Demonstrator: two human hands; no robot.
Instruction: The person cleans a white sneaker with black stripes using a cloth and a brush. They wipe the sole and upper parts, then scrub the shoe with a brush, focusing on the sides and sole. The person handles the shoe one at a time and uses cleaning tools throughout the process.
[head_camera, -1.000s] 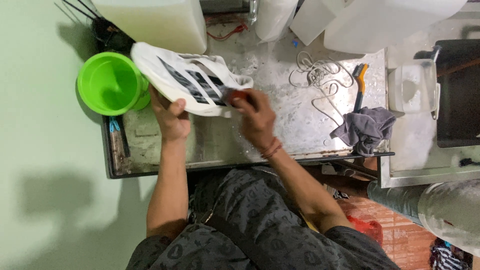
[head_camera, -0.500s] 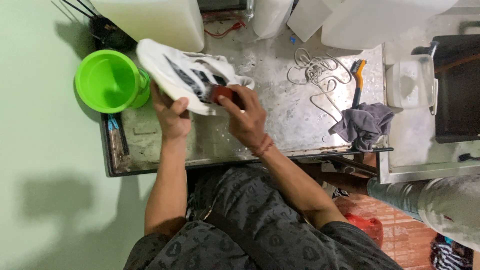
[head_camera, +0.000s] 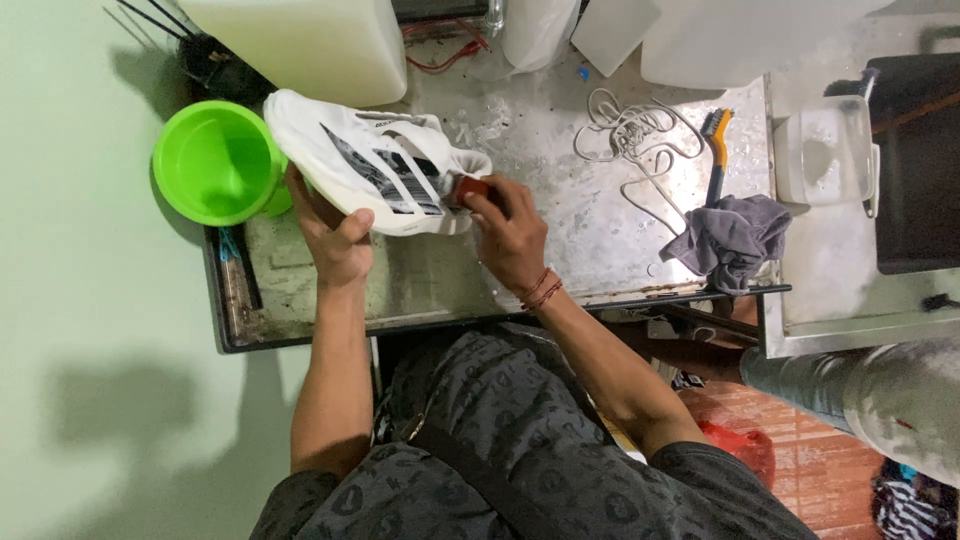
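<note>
A scuffed, stained metal worktable (head_camera: 600, 215) with a raised dark rim fills the middle of the view, its surface blotched grey and white. Along its far edge stand pale plastic containers, the biggest a boxy cream one (head_camera: 300, 45) with smooth sides. To the left sits one round bright-green plastic bucket (head_camera: 215, 165), glossy and open-topped.

Held over the table's left part is one white shoe (head_camera: 375, 175), lying on its side, smooth and rounded with dark diagonal stripes across the upper. The left hand (head_camera: 335, 235) is curled under it from the near side, fingers wrapped around the sole and thumb up against the upper, gripping it. The right hand (head_camera: 510, 235) is closed narrowly around a small dark-red block (head_camera: 470, 188), pressed against the shoe's heel end; what the block is made of cannot be told. Thin red thread bands ring the right wrist.

Further right lies one crumpled grey cloth (head_camera: 730, 235), soft and folded, hanging partly over the table's edge. Just beyond it lies one brush with an orange handle (head_camera: 716, 150), and beside that a loose tangle of white laces (head_camera: 630, 135). One square translucent tub (head_camera: 825, 150) stands at the right
</note>
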